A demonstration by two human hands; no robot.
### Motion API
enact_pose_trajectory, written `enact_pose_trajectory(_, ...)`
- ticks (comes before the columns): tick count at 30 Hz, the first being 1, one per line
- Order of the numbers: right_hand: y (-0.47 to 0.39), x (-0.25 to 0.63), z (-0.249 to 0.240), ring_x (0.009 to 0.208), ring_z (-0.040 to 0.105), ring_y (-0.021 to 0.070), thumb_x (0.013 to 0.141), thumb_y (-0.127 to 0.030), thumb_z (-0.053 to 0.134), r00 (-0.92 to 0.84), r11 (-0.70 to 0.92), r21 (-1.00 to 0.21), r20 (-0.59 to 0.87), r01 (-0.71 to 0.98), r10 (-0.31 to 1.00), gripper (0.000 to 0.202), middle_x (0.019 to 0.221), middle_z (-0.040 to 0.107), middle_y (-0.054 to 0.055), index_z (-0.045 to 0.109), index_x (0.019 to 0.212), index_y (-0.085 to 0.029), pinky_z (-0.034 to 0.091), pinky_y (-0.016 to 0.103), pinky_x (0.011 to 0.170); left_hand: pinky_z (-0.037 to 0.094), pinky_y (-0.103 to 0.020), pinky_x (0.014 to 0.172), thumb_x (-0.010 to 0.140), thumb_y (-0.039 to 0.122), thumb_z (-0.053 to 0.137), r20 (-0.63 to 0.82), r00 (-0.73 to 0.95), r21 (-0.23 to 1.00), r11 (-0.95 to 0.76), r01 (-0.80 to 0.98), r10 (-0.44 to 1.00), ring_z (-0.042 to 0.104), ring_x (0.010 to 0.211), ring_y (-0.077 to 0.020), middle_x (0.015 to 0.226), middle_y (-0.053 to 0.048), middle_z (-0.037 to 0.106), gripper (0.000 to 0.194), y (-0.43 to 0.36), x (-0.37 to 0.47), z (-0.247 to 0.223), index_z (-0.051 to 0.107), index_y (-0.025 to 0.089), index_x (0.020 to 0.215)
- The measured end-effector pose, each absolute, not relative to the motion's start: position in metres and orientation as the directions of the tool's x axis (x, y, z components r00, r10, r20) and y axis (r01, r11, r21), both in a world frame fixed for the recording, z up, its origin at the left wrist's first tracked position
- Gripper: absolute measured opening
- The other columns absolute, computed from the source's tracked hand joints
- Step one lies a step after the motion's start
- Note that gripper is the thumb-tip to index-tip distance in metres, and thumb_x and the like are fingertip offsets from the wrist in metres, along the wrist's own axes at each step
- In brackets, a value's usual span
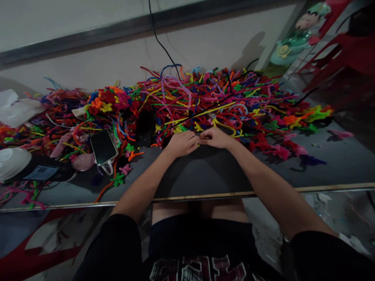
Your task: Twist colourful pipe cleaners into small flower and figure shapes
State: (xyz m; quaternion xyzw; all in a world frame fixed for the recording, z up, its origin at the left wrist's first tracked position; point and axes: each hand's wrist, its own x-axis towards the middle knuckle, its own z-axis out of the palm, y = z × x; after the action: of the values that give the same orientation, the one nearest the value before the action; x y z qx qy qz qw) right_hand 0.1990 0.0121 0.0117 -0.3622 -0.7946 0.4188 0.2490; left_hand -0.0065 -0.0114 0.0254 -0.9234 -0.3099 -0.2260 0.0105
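Note:
My left hand (183,143) and my right hand (217,138) meet above the dark table, fingertips pinched close together. A small bit of yellow pipe cleaner (198,145) shows between them; the fingers cover the rest of it. Just beyond my hands lies a large heap of coloured pipe cleaners (211,93), with yellow twisted flower shapes (198,126) at its near side. Long yellow pipe cleaners (205,112) lie across the heap, and a yellow-handled pair of scissors (227,127) appears to rest behind my right hand.
On the left are a phone with a white cable (103,147), a pink hairbrush (83,162) and a black container with a white lid (43,168). Pink and red twisted pieces (281,151) lie to the right. A red chair (336,54) stands beyond the table's right end.

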Motion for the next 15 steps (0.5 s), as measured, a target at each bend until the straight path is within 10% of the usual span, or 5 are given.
enact_pose_trajectory(4,0.000,0.187,0.012,0.050,0.044,0.0094,0.071,-0.027,0.063,-0.464,0.554,-0.660,0.333,0.508,0.821,0.012,0.054,0.053,-0.002,0.069,0.070,-0.016,0.033,0.024,0.053,0.039,-0.026,0.061,0.076,0.020,0.054,0.475,0.368,0.465,-0.583,0.666,0.799,0.053,0.066,-0.0140,0.067,-0.002,0.059,0.009,-0.014,0.007,0.017,0.061,0.018,0.070)
enact_pose_trajectory(9,-0.013,0.174,0.015,0.072,0.062,0.0168,0.078,-0.025,0.058,-0.340,0.581,-0.434,0.514,0.689,0.788,0.015,0.083,0.071,0.005,0.071,0.082,-0.020,0.039,0.027,0.060,0.036,-0.022,0.051,0.078,0.024,0.055,0.070,0.044,0.939,-0.081,0.333,0.997,0.045,0.048,-0.0088,0.053,0.002,0.052,0.018,-0.009,0.015,0.013,0.059,0.017,0.062)
enact_pose_trajectory(12,-0.009,0.179,0.014,0.069,0.061,0.0159,0.082,-0.028,0.056,-0.337,0.584,-0.453,0.515,0.673,0.788,0.018,0.080,0.070,0.005,0.072,0.086,-0.021,0.040,0.027,0.062,0.041,-0.023,0.053,0.082,0.031,0.056,0.126,0.116,0.935,-0.157,0.318,0.985,0.052,0.054,-0.0107,0.063,-0.001,0.060,0.018,-0.005,0.005,0.014,0.064,0.017,0.073)
enact_pose_trajectory(15,0.000,0.187,0.010,0.057,0.053,0.0126,0.082,-0.033,0.058,-0.355,0.585,-0.563,0.471,0.584,0.808,0.020,0.067,0.064,0.002,0.073,0.084,-0.019,0.039,0.027,0.059,0.048,-0.027,0.076,0.086,0.029,0.055,0.438,0.389,0.660,-0.584,0.473,0.811,0.062,0.087,-0.0160,0.095,-0.006,0.069,0.018,-0.001,-0.010,0.018,0.068,0.021,0.093)
